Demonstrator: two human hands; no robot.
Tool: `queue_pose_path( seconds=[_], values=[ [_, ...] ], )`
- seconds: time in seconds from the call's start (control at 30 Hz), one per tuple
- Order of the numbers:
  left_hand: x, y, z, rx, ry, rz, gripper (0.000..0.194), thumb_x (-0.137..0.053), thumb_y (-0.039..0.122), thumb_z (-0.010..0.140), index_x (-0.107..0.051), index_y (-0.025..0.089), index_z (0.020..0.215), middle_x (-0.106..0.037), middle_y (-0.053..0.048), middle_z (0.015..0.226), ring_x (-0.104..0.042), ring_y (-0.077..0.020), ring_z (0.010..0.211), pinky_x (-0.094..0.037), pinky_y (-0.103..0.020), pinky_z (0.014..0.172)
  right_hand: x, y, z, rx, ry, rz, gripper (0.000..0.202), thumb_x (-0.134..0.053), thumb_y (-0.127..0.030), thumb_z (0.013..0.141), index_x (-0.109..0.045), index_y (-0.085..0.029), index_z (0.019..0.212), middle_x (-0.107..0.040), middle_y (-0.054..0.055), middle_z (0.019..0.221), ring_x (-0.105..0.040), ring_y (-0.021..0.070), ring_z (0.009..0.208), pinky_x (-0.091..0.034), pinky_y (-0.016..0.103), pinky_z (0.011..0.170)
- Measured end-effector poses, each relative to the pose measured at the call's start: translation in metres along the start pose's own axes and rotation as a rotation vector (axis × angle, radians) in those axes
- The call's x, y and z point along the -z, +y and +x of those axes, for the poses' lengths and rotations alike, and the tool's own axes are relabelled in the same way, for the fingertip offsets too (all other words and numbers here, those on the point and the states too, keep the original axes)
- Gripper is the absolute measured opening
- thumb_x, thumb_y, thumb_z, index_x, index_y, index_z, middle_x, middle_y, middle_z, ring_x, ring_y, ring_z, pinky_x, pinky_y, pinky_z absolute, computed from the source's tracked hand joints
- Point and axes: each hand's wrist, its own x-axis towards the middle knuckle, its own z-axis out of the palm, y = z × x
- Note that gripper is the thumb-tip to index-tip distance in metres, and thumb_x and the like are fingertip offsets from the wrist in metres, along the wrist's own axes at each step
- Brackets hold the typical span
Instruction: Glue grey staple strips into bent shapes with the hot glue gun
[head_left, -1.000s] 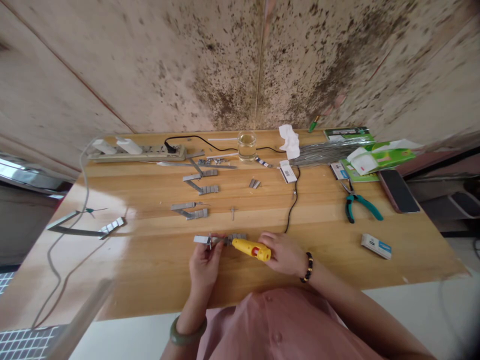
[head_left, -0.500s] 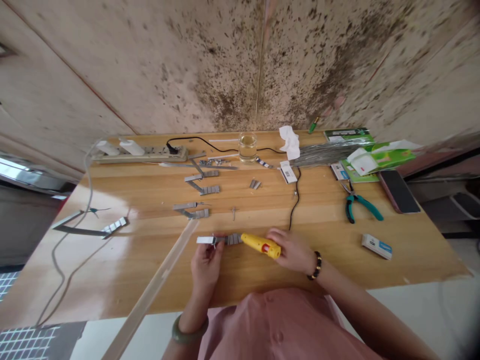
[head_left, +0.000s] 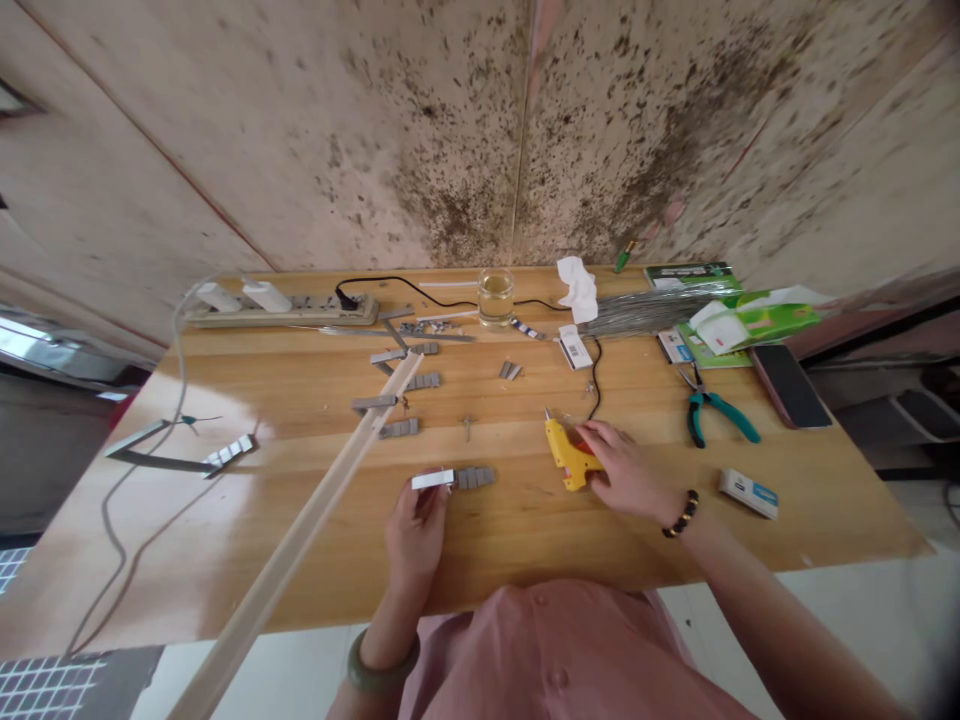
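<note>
A small grey metallic piece with stepped segments (head_left: 475, 477) is held near the table's front by my left hand (head_left: 417, 530), its fingers closed at the bright left end. My right hand (head_left: 619, 468) is closed around the handle of a yellow glue gun (head_left: 564, 452), whose nozzle points up and to the left. The gun is to the right of the grey piece, apart from it. Similar grey angled pieces (head_left: 375, 403) lie beyond my left hand, and another one (head_left: 169, 460) lies at the far left.
A long pale strip (head_left: 300, 540) slants up across the left foreground. Behind are a power strip (head_left: 300, 310), a glass of yellowish liquid (head_left: 496, 298) and a bundle of wires (head_left: 645, 308). Teal-handled pliers (head_left: 721, 412), a small box (head_left: 750, 493) and a phone (head_left: 791, 385) are on the right.
My right hand has moved right with the glue gun, away from the grey piece, and the nozzle now points upward. My left hand and the piece have shifted slightly right. The pale strip reaches further up.
</note>
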Motion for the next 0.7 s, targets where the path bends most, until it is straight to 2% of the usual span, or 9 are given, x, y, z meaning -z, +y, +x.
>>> queue_pose_path(
  seconds=[0.1,0.17,0.23,0.33,0.43,0.57,0.7],
  values=[
    [-0.001,-0.001,0.000,0.004,-0.002,-0.028,0.028,-0.059,0.039,0.078,-0.062,0.017,0.096,-0.070,-0.008,0.095,-0.067,-0.0206,0.087,-0.053,-0.034,0.081,0.010,-0.013,-0.002,-0.037,-0.005,-0.039,0.063,-0.050,-0.013,0.071,-0.036,-0.012,0.133,-0.038,0.018,0.136,-0.037,0.0302,0.123,-0.034,0.048,0.100],
    [-0.001,-0.001,-0.001,0.008,-0.008,-0.036,0.027,-0.060,0.038,0.078,-0.062,0.018,0.096,-0.070,-0.007,0.093,-0.067,-0.0201,0.086,-0.053,-0.034,0.080,0.018,-0.031,0.000,-0.063,0.070,-0.053,0.056,-0.048,-0.011,0.075,-0.039,-0.011,0.130,-0.039,0.019,0.134,-0.038,0.0315,0.122,-0.034,0.049,0.099],
    [-0.001,-0.001,0.000,0.006,-0.006,-0.016,0.026,-0.060,0.037,0.078,-0.062,0.018,0.094,-0.070,-0.007,0.092,-0.067,-0.0199,0.085,-0.054,-0.033,0.079,0.021,-0.056,0.006,0.017,0.114,0.002,0.046,-0.046,-0.014,0.081,-0.043,-0.017,0.127,-0.043,0.015,0.130,-0.042,0.0288,0.119,-0.034,0.048,0.099],
    [0.000,-0.002,0.000,-0.012,0.004,0.035,0.025,-0.060,0.036,0.078,-0.062,0.018,0.095,-0.070,-0.007,0.094,-0.067,-0.0206,0.087,-0.053,-0.033,0.078,0.012,-0.094,0.024,0.149,0.050,0.084,0.036,-0.048,-0.017,0.086,-0.048,-0.018,0.121,-0.051,0.012,0.121,-0.049,0.0251,0.110,-0.041,0.042,0.094],
    [0.002,-0.005,0.002,-0.032,0.001,0.076,0.028,-0.059,0.036,0.078,-0.063,0.018,0.099,-0.071,-0.008,0.094,-0.066,-0.0219,0.088,-0.053,-0.034,0.078,-0.008,-0.120,0.044,0.198,-0.005,0.063,0.031,-0.053,-0.020,0.085,-0.051,-0.014,0.116,-0.053,0.013,0.115,-0.051,0.0254,0.104,-0.044,0.041,0.088],
    [0.002,-0.006,0.003,-0.067,0.007,0.111,0.030,-0.059,0.035,0.078,-0.063,0.017,0.102,-0.070,-0.008,0.094,-0.066,-0.0220,0.088,-0.052,-0.034,0.078,-0.027,-0.131,0.061,0.193,-0.016,0.015,0.020,-0.048,-0.017,0.089,-0.054,-0.014,0.108,-0.054,0.013,0.106,-0.053,0.0241,0.095,-0.047,0.039,0.079],
    [0.002,-0.005,0.003,-0.083,0.028,0.103,0.027,-0.059,0.034,0.078,-0.064,0.018,0.098,-0.070,-0.007,0.093,-0.066,-0.0205,0.085,-0.053,-0.031,0.076,-0.031,-0.131,0.066,0.217,-0.014,-0.008,0.016,-0.044,-0.015,0.090,-0.058,-0.015,0.098,-0.055,0.011,0.100,-0.053,0.0223,0.090,-0.046,0.035,0.074]
  ],
)
